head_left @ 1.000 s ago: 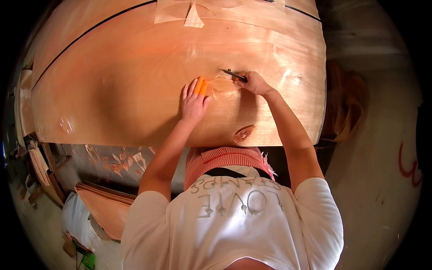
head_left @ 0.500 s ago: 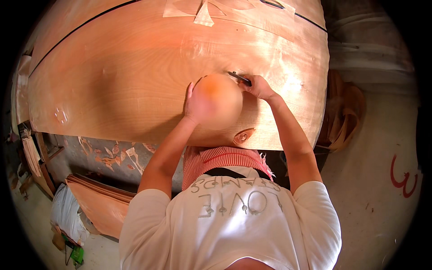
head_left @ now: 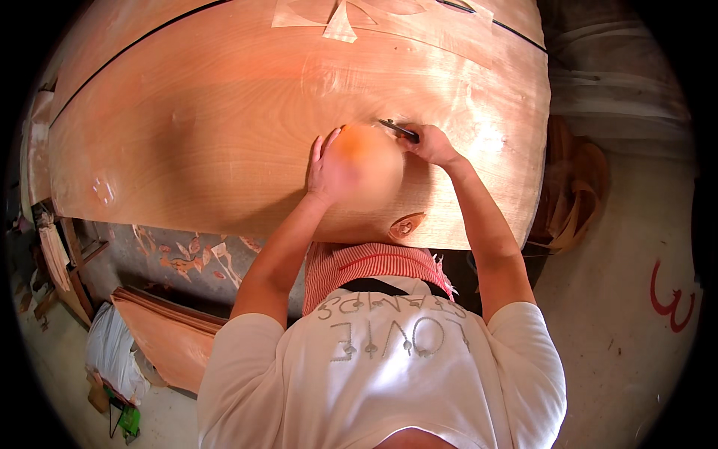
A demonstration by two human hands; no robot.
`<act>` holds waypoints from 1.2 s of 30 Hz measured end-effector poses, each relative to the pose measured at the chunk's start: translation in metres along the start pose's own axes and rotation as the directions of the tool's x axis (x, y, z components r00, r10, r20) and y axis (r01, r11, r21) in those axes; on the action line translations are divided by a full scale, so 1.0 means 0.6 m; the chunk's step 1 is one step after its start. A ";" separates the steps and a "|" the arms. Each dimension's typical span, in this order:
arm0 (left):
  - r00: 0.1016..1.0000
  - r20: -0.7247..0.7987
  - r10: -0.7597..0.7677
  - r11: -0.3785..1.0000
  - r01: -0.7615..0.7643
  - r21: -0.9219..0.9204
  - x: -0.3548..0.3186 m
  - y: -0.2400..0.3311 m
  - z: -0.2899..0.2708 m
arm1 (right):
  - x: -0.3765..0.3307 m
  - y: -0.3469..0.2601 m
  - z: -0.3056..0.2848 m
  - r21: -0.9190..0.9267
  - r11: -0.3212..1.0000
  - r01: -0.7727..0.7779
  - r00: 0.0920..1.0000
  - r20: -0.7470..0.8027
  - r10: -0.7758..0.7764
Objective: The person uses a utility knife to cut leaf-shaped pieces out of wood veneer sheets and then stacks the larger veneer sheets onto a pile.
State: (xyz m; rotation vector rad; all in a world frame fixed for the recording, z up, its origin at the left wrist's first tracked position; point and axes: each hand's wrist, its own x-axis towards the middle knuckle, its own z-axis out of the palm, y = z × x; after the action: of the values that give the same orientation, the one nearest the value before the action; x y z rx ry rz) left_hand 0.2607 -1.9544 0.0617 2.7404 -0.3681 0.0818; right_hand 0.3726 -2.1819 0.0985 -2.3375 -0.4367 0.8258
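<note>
A broad sheet of pale wood veneer (head_left: 224,150) lies spread on the work surface in front of me. My left hand (head_left: 323,172) rests on it with fingers stretched out, partly covered by a blurred round patch. To its right, my right hand (head_left: 431,144) is closed around a black utility knife (head_left: 404,133). The knife slants up and left, with its tip at the veneer; the blur hides part of the surface between my hands. Near the front edge, below the right hand, is a dark knot (head_left: 407,225) in the wood.
Cut veneer scraps (head_left: 341,24) lie at the far side, near a dark line (head_left: 123,49) across the surface. Stacked veneer sheets (head_left: 161,333), a white sack (head_left: 112,352) and a green object (head_left: 129,424) are at lower left. Curled veneer offcuts (head_left: 572,187) stand at the right.
The fingers of my left hand show a little more at the edge of the blurred patch. My right hand and the knife stay in nearly the same place.
</note>
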 end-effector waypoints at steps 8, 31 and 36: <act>0.998 -0.054 0.014 0.999 -0.016 -0.038 -0.004 -0.002 -0.014 | -0.223 0.085 0.009 -0.058 0.946 -0.320 0.922 -0.250 0.297; 0.998 -0.037 0.047 0.998 -0.045 0.031 -0.004 0.006 -0.009 | -0.427 0.054 -0.050 -0.141 0.891 -0.432 0.889 0.099 0.447; 0.997 -0.058 0.048 0.999 -0.048 0.009 -0.005 0.002 -0.010 | -0.267 0.013 -0.017 0.500 0.854 -0.146 0.959 -0.141 0.246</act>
State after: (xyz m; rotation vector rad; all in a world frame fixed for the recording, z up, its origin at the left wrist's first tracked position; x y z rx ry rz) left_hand 0.2576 -1.9526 0.0675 2.7299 -0.4179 0.1755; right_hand 0.2597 -2.2698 0.1719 -1.9770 0.0998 0.6850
